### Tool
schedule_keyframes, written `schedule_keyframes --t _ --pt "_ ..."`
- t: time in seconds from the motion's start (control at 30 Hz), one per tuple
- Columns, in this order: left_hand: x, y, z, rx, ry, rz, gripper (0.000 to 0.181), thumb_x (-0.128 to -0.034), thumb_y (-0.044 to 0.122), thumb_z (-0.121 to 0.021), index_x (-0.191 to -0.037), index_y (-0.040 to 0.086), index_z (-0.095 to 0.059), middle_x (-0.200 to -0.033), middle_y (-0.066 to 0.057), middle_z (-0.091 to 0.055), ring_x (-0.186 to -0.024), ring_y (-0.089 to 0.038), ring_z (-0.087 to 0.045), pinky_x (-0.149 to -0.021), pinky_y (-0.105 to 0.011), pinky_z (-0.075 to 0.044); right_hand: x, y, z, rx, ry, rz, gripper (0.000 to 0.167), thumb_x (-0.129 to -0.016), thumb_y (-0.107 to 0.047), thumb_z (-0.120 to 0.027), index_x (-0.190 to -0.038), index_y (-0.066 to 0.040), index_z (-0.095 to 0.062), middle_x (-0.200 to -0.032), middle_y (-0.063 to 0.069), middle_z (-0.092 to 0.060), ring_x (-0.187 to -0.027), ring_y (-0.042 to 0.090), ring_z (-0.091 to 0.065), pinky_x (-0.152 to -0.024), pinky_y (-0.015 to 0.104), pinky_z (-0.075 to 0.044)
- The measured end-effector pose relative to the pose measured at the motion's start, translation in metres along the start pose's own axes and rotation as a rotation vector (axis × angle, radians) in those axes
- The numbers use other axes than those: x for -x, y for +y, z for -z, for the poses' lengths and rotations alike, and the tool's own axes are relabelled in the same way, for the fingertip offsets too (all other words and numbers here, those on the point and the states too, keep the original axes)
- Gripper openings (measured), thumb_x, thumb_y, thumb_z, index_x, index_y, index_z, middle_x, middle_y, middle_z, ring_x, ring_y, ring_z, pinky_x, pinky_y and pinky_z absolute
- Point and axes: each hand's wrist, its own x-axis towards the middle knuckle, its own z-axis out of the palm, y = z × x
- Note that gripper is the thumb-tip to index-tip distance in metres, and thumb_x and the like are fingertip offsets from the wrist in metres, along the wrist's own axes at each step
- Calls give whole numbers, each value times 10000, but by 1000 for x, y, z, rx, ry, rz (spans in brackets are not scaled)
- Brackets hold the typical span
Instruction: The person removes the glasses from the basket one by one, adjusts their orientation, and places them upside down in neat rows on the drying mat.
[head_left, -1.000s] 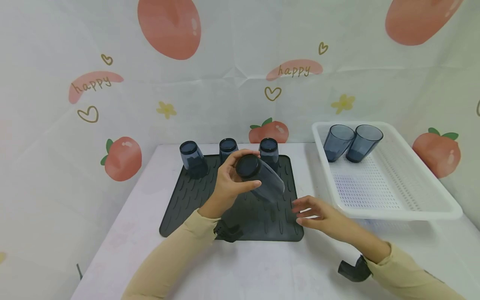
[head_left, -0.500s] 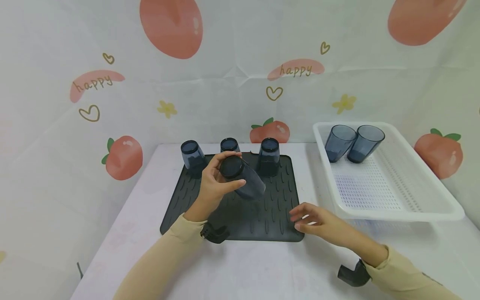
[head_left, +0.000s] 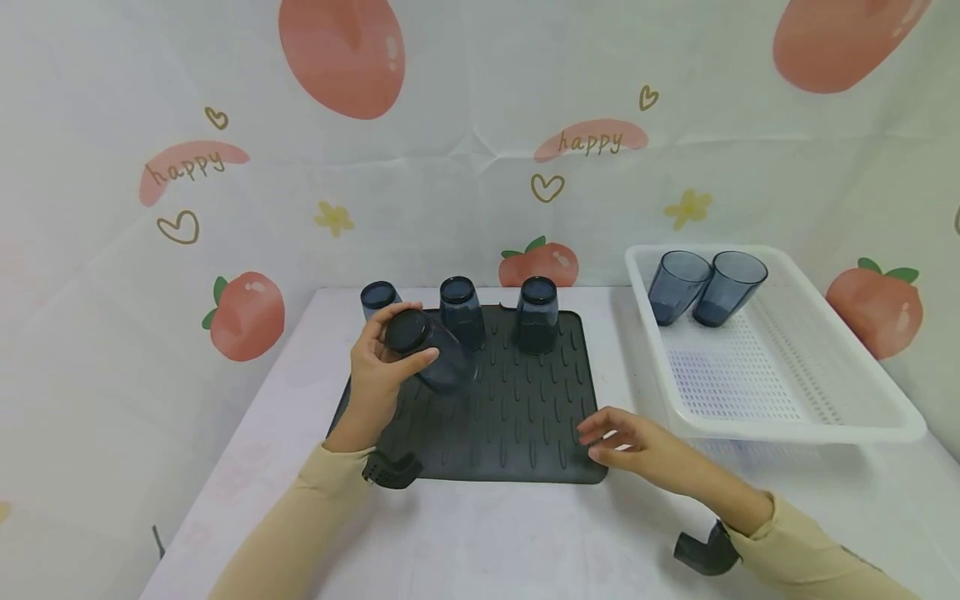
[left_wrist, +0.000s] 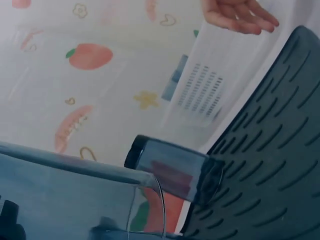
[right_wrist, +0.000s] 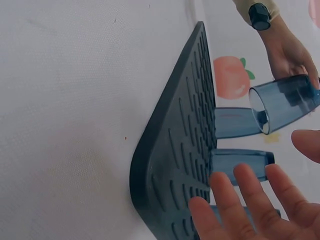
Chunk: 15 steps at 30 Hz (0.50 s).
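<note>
My left hand [head_left: 375, 375] grips a tinted blue drinking glass [head_left: 446, 362] near its dark base, above the left part of a black ribbed mat [head_left: 517, 417]. The glass is tilted, its mouth down and to the right; in the right wrist view its open rim shows clearly. Along the mat's back edge three similar glasses stand upside down: a left glass [head_left: 378, 294], partly hidden by my left hand, a middle glass [head_left: 461, 315] and a right glass [head_left: 537, 315]. By the mat's front right corner my right hand [head_left: 637, 442] holds nothing, its fingers relaxed and apart.
A white perforated basket [head_left: 795, 429] sits on the right of the white table [head_left: 525, 542]. Two blue glasses [head_left: 677, 287] lean side by side in its back left corner. A fruit-printed cloth [head_left: 450, 208] hangs behind the table.
My left hand has carried the tilted glass leftward over the mat, uncovering the middle glass and covering part of the left one. The right hand has shifted only slightly.
</note>
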Motion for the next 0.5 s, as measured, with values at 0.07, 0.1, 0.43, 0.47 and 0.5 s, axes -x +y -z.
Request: schedule_keyframes --t 0.07,0.1,0.43,0.47,0.5 --pt "1 1 7 -11 38 11 653 -762 -170 -704 -1351 -4 -475 -1350 -74 -545 -1262 -195 -520 -1005 -247 -483 0 0 0 -4 6 6 320 -956 -160 -613 -1207 27 -548 -1164 176 -621 -992 221 -628 -785 252 -524" --pt "1 2 10 -16 57 15 657 -759 -176 -703 -1351 -4 -475 -1349 -75 -550 -1271 -212 -516 -1003 -245 -484 0 0 0 -6 9 10 320 -956 -159 -613 -1205 32 -548 -1161 182 -622 -987 217 -629 -785 250 -528" --pt "6 4 41 -78 204 53 674 -753 -224 -680 -1350 0 -462 -1387 -201 -484 -1251 -191 -527 -952 -221 -511 1 2 2 -9 37 25 316 -951 -152 -619 -1188 46 -552 -1154 194 -623 -979 212 -642 -759 243 -528" --pt "7 4 43 -84 219 59 671 -751 -226 -681 -1341 20 -477 -1388 -215 -474 -1243 -186 -530 -942 -218 -517 1 2 2 -9 38 25 317 -951 -153 -619 -1188 46 -552 -1152 190 -625 -982 216 -642 -760 243 -528" --pt "8 4 46 -94 233 64 669 -749 -225 -683 -1335 31 -487 -1387 -215 -473 -1234 -180 -535 -930 -211 -521 1 2 2 -9 38 25 316 -951 -152 -619 -1186 48 -553 -1150 192 -625 -986 219 -642 -761 242 -529"
